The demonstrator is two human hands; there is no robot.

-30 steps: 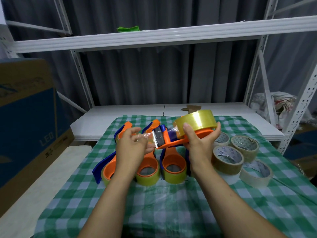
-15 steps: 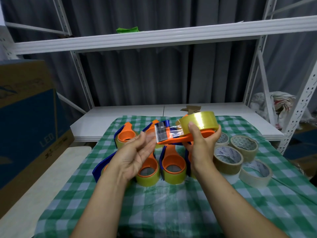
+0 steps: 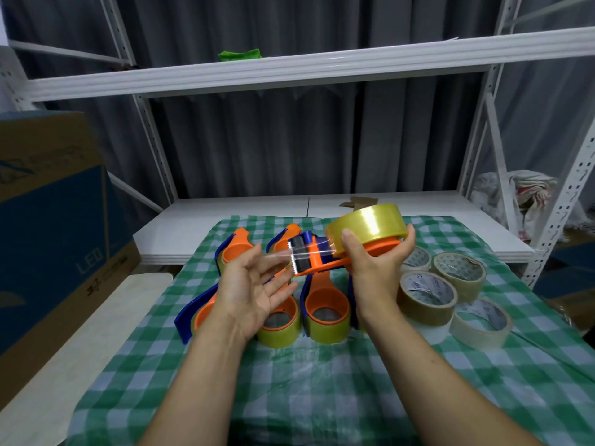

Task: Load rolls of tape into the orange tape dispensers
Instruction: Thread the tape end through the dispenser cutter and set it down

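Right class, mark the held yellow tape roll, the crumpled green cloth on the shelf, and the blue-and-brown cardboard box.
Yellow tape roll (image 3: 370, 225): head view, outer curved face.
Crumpled green cloth (image 3: 240, 55): head view, front edge.
Blue-and-brown cardboard box (image 3: 48, 236): head view, blue side panel.

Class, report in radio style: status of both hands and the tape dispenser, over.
Left hand open, palm up. Right hand grips orange plastic tape dispenser, which carries yellowish clear tape roll. Nothing in the way.

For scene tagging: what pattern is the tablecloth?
The tablecloth has green-and-white checks, shown clearly in the head view.
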